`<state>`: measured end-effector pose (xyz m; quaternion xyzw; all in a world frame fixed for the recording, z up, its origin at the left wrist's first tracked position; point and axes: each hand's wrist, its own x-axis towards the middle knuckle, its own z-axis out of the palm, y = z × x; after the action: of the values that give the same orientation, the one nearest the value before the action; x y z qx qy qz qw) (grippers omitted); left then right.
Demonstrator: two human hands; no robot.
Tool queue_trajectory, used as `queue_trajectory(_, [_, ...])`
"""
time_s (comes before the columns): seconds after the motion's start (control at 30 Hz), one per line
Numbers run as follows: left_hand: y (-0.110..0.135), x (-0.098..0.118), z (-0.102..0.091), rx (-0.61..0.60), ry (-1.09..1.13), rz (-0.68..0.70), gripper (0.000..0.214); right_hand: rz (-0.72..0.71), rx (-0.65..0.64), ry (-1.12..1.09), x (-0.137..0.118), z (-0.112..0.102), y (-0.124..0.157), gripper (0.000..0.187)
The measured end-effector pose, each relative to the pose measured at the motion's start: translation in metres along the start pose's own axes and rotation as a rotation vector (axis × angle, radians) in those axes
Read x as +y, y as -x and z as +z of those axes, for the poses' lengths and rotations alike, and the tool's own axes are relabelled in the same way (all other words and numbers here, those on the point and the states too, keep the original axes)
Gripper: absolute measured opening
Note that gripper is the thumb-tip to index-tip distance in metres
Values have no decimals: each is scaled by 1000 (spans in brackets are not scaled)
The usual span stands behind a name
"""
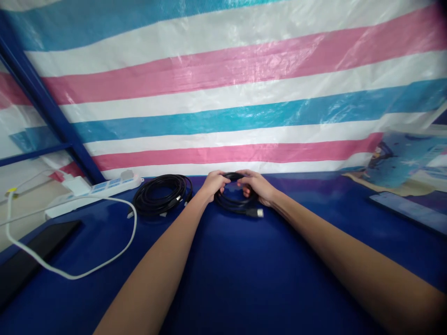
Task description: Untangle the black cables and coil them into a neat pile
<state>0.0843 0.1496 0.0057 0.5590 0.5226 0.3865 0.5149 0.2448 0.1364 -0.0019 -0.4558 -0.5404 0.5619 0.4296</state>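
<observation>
1 white power strip [117, 187], with 1 white adapter [77, 186] seated, lies at the left rear of the blue tabletop [223, 279]. 1 white cable [71, 277] loops across a flat black object [57, 236]. A striped sheet [226, 79] (pink, white, blue) hangs behind.

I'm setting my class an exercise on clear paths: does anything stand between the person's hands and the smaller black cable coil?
Nothing visible does: the left hand and right hand hold the smaller coil directly. The larger coil lies off to the left.
</observation>
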Motion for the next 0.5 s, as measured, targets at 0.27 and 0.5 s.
queue_trajectory(0.27, [-4, -8, 4, 123, 47, -5, 36, 0, 47, -28, 3, -7, -8, 32])
queue_trajectory(0.5, [-2, 1, -3, 2, 187, -120, 33, 136, -96, -30, -9, -21, 10, 28])
